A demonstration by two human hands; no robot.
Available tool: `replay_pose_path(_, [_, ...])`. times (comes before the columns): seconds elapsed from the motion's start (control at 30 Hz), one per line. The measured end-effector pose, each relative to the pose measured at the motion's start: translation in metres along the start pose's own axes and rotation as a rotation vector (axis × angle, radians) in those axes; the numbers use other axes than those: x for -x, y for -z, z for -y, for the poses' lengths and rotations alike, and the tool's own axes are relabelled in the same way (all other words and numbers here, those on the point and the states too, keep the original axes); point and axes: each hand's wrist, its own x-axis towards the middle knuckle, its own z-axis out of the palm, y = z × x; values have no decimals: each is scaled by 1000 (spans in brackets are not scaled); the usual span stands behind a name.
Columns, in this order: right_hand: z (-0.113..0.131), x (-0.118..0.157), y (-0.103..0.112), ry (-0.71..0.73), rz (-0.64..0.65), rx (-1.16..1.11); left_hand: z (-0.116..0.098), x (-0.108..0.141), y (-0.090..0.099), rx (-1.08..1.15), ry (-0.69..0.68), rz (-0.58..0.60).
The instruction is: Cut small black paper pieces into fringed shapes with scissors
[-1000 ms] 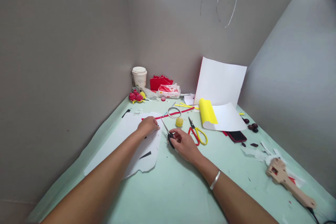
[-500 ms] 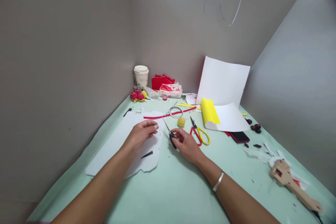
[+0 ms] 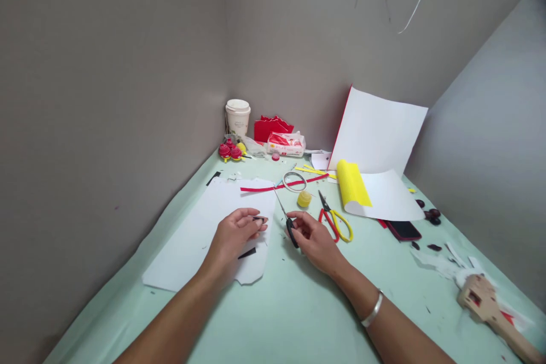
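Between the fingertips of my left hand (image 3: pixel 235 239) is a small black piece (image 3: pixel 258 218), pinched above a white sheet (image 3: pixel 187 244). My right hand (image 3: pixel 316 243) grips black-handled scissors (image 3: pixel 292 231), their thin blades pointing up and to the left. The blades look closed and apart from the black piece. A dark strip (image 3: pixel 247 253) lies on the white sheet beside my left hand. Just right of my right hand rest pliers with one red and one yellow handle (image 3: pixel 342 224). A yellow round item (image 3: pixel 304 199) stands beyond the scissors.
A red strip (image 3: pixel 256 189) and a tape roll (image 3: pixel 294 182) lie ahead. At the back stand a white lidded cup (image 3: pixel 238 118) and a tissue pack (image 3: pixel 285 144). Rolled yellow paper (image 3: pixel 354 183), a phone (image 3: pixel 404 230) and a beige glue gun (image 3: pixel 478 297) are on the right.
The view has turned, so everything sits differently in frame. My left hand has rotated slightly, and the black piece in its fingertips shows more clearly. My right hand still holds the scissors.
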Motion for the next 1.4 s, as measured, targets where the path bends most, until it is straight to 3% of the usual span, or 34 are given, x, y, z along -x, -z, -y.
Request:
replay_pose_path(0.2, [4, 6, -2, 38, 53, 24, 2, -6, 2, 220, 97, -4])
replay_pose_path(0.4, [11, 13, -7, 93, 123, 82, -1, -4, 5, 300, 72, -75])
replay_pose_path(0.87, [14, 9, 13, 167, 253, 224, -13, -7, 22, -274, -207, -114])
replay_pose_path(1.4, [14, 7, 18, 219, 313, 254, -15, -12, 30, -418, -259, 26])
